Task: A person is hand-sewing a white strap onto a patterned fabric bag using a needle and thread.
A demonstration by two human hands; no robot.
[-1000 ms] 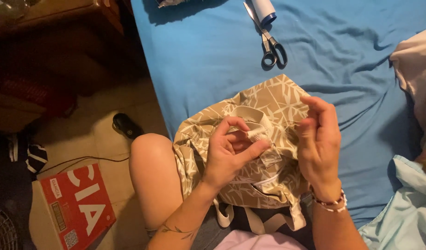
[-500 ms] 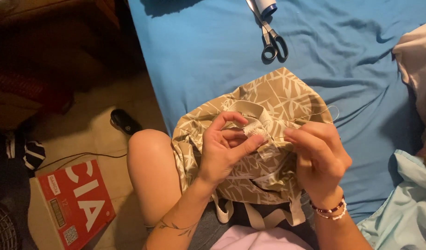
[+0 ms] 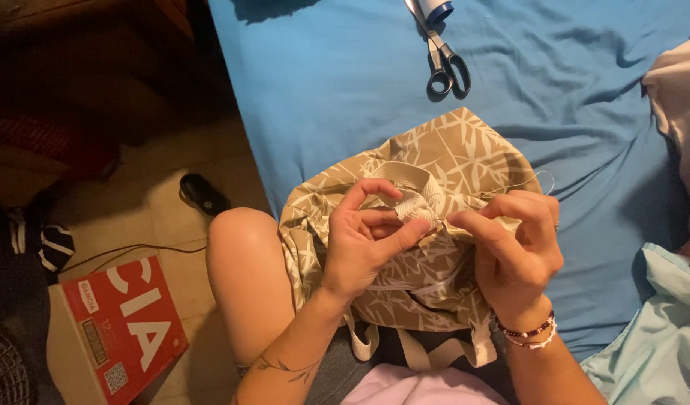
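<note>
Blue sheeting [image 3: 345,90] covers the bed that fills the upper part of the view, with dim floor tiles and a red cardboard box [image 3: 124,326] seen to the left. A tan fabric bag [image 3: 457,157] printed with pale leaves is laid half on the bed edge and half over the lap, its cream webbing straps [image 3: 435,352] hanging down at the near side. A folded end of cream webbing strap [image 3: 412,202] is pinched against the bag by the left hand [image 3: 364,244], thumb and curled fingers closed on it. The right hand [image 3: 514,251] is closed in a fine pinch just beside that strap end, and a thin thread [image 3: 536,180] is seen running up from it in a loop; a needle cannot be made out. Black-handled scissors [image 3: 446,67] are left well apart on the sheet above, beside a blue-capped tube [image 3: 435,9]. A pale blue cloth [image 3: 652,337] is bunched at the lower right. Hand-stitching of the strap end onto the bag is judged to be under way: the strap is placed and held, thread is already attached, but how many stitches are in cannot be told, and knotting off and trimming appear to be left.
</note>
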